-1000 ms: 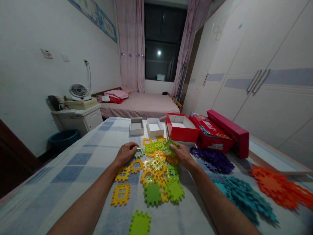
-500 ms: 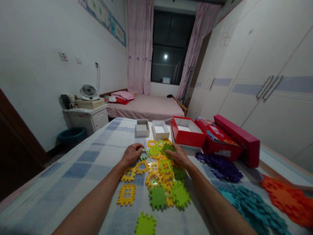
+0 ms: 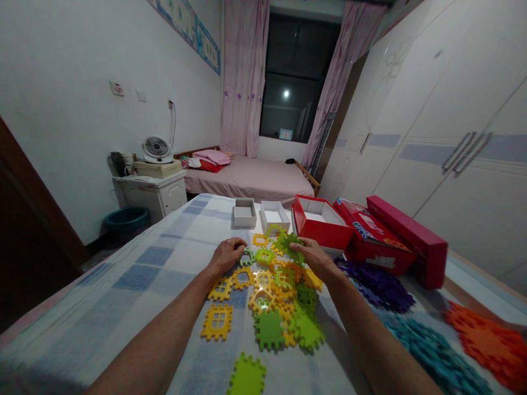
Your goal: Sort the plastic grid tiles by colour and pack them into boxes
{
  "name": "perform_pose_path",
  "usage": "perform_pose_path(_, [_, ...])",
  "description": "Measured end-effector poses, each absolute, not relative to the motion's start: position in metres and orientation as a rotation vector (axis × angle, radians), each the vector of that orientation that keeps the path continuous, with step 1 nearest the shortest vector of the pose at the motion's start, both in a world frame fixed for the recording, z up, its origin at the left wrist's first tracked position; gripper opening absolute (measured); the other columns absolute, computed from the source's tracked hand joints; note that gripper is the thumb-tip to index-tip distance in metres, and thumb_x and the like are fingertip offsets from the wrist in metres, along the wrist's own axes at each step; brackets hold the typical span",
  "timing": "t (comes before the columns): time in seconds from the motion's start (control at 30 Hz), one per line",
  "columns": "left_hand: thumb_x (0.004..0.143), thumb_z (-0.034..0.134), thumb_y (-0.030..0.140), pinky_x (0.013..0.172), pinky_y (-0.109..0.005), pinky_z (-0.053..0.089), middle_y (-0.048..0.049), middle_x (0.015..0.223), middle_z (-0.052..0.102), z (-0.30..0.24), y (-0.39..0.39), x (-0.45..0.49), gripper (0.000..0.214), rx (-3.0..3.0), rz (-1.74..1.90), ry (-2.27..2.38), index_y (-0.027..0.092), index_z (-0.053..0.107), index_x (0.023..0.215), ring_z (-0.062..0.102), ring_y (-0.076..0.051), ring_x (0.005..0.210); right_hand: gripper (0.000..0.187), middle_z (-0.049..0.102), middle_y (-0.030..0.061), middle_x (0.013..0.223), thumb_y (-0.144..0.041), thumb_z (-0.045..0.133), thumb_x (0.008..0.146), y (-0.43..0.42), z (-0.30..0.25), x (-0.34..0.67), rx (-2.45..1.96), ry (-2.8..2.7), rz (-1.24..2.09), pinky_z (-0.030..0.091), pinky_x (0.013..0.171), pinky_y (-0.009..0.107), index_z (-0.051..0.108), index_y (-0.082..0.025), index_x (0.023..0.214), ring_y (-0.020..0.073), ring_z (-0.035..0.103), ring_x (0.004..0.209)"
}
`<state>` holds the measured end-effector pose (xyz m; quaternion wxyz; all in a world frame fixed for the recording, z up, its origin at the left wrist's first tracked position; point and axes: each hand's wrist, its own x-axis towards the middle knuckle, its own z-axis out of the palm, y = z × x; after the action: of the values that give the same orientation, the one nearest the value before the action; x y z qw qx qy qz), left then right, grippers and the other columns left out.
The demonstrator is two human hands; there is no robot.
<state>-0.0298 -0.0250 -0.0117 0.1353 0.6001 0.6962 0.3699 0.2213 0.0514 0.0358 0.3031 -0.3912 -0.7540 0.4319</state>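
Observation:
A heap of yellow and green interlocking plastic tiles lies on the checked cloth in front of me. My left hand rests at the heap's left edge, fingers curled down onto a pale green tile. My right hand is at the heap's far right side, its fingers closed on a dark green tile lifted slightly above the pile. One light green tile lies apart, close to me.
Two small white boxes and an open red box stand beyond the heap, with a red lid to the right. Purple tiles, teal tiles and orange tiles lie in separate piles on the right.
The view has swung a little to the left. My right hand has raised the dark green tile slightly off the pile. My left hand has stayed at the heap's left edge.

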Motion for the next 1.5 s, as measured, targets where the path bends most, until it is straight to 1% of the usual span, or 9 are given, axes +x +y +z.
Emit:
perform_pose_path(0.23, [0.074,0.047,0.027,0.07,-0.025,0.045,-0.0039,0.083,0.071,-0.008,-0.027,-0.027,0.029,1.765,1.044,2.025,0.017,0.069,0.089,0.062,-0.018,0.077,0.015,0.058,-0.0002,0.061,-0.028,0.058,0.063,0.043,0.026,0.172,-1.139,-2.152,1.039,0.037,0.059,0.025,0.062,-0.014,0.066,0.0143,0.051,0.062])
perform_pose_path(0.5, [0.072,0.046,0.022,0.069,-0.025,0.043,-0.0034,0.083,0.068,-0.01,-0.027,-0.026,0.026,1.827,1.029,2.023,0.018,0.067,0.087,0.059,-0.017,0.076,0.023,0.06,0.0029,0.08,-0.023,0.052,0.066,0.032,0.025,0.163,-1.171,-2.144,0.806,0.039,0.07,0.029,0.059,-0.016,0.087,0.0188,0.053,0.076])
perform_pose_path(0.7, [0.073,0.043,0.024,0.066,-0.026,0.042,-0.0022,0.076,0.065,-0.011,-0.027,-0.026,0.025,1.856,1.027,2.009,0.018,0.066,0.082,0.057,-0.016,0.071,0.049,0.061,0.0042,0.095,-0.019,0.048,0.071,0.021,0.028,0.157,-1.054,-2.105,0.816,0.043,0.076,0.029,0.049,-0.017,0.121,0.0163,0.056,0.079])
perform_pose_path(0.87, [0.076,0.043,0.033,0.072,-0.027,0.044,-0.0029,0.084,0.069,-0.008,-0.028,-0.025,0.031,1.858,1.032,1.956,0.019,0.068,0.087,0.061,-0.018,0.078,0.041,0.063,0.0044,0.103,-0.016,0.051,0.071,0.016,0.031,0.159,-0.892,-2.14,0.859,0.042,0.088,0.031,0.057,-0.019,0.111,0.0185,0.056,0.096])
perform_pose_path(0.97, [0.076,0.043,0.041,0.074,-0.028,0.046,-0.0031,0.084,0.07,-0.008,-0.028,-0.027,0.036,1.833,1.015,1.934,0.018,0.068,0.091,0.062,-0.019,0.08,0.035,0.065,0.0025,0.099,-0.016,0.051,0.073,0.013,0.035,0.169,-0.908,-2.112,0.845,0.043,0.086,0.03,0.06,-0.019,0.107,0.0169,0.057,0.093])
perform_pose_path(1.17, [0.071,0.047,0.05,0.076,-0.027,0.048,-0.0027,0.089,0.072,-0.011,-0.026,-0.033,0.04,1.772,0.992,1.935,0.021,0.068,0.09,0.064,-0.021,0.082,0.034,0.065,0.0006,0.086,-0.028,0.059,0.071,0.003,0.049,0.234,-0.923,-1.6,1.331,0.047,0.066,0.025,0.06,-0.019,0.104,0.0128,0.059,0.072])
perform_pose_path(1.27, [0.069,0.05,0.052,0.075,-0.028,0.049,0.0014,0.087,0.073,-0.013,-0.024,-0.038,0.038,1.751,0.967,2.002,0.026,0.068,0.088,0.064,-0.02,0.079,0.041,0.067,0.0017,0.086,-0.033,0.066,0.066,-0.012,0.061,0.291,-0.884,-1.344,1.504,0.049,0.067,0.026,0.059,-0.018,0.104,0.0129,0.062,0.07])
perform_pose_path(1.37, [0.071,0.049,0.057,0.075,-0.03,0.049,0.0099,0.083,0.073,-0.016,-0.022,-0.044,0.034,1.745,0.903,2.003,0.033,0.065,0.089,0.064,-0.02,0.08,0.048,0.068,0.0035,0.092,-0.034,0.07,0.063,-0.028,0.072,0.362,-0.98,-1.203,1.388,0.051,0.071,0.027,0.057,-0.019,0.107,0.015,0.064,0.075])
perform_pose_path(1.5, [0.072,0.046,0.062,0.073,-0.032,0.049,0.0152,0.077,0.072,-0.016,-0.022,-0.047,0.034,1.706,0.817,2.031,0.037,0.062,0.089,0.063,-0.021,0.079,0.048,0.068,0.0046,0.095,-0.037,0.068,0.065,-0.04,0.071,0.479,-1.249,-1.092,0.903,0.052,0.065,0.027,0.059,-0.019,0.109,0.0154,0.064,0.072])
